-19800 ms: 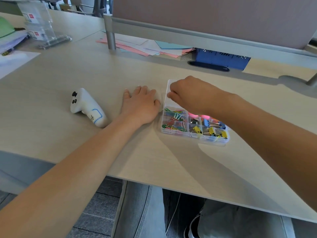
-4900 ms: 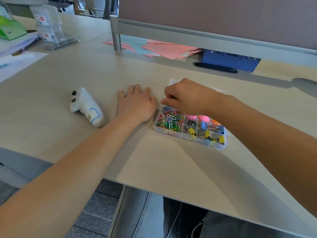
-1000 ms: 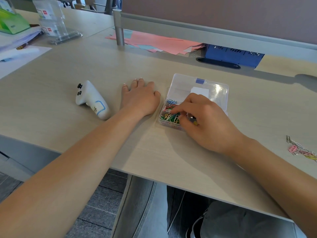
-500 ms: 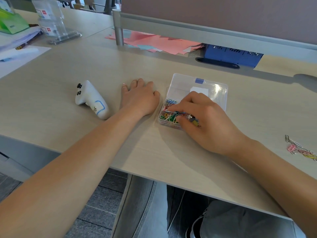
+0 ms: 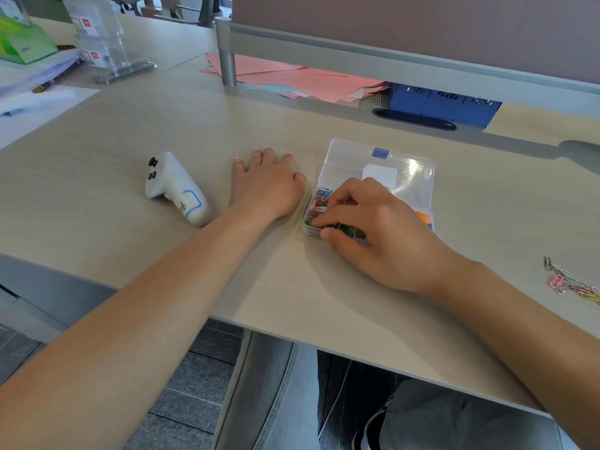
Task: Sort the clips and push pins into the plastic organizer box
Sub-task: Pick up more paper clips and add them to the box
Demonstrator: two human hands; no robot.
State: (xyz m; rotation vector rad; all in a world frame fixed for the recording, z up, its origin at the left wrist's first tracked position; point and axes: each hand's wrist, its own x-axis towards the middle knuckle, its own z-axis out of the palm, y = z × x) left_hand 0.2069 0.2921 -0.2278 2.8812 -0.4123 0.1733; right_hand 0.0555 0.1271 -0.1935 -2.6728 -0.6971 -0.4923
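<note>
Paper clips [image 5: 319, 203] fill the near-left compartment of the clear organizer box [image 5: 418, 177], which sits open on the surface [image 5: 130, 125] with its lid folded away on the far side. Our right hand [image 5: 370, 232] lies over the near half of the box, fingertips [image 5: 324, 235] curled down into that compartment. We cannot tell whether the grip is pinched on a clip or simply pressing the pile, because the fingers hide the contact. Our left hand [image 5: 268, 186] rests flat and spread, holding nothing, just beside the left wall of the box.

A loose bunch of clips [image 5: 571, 284] remains unsorted near the right edge, well apart from the box. It lies to the right of the right hand and slightly nearer to us, and its wires run roughly from far-left to near-right. The right hand is clearly the closer one; the left would have to cross over the box. We judge the next move calls for a sweep of the right hand to the right, then a return to the same compartment.

A white controller [image 5: 175, 190] lies to the left, out of the way.
</note>
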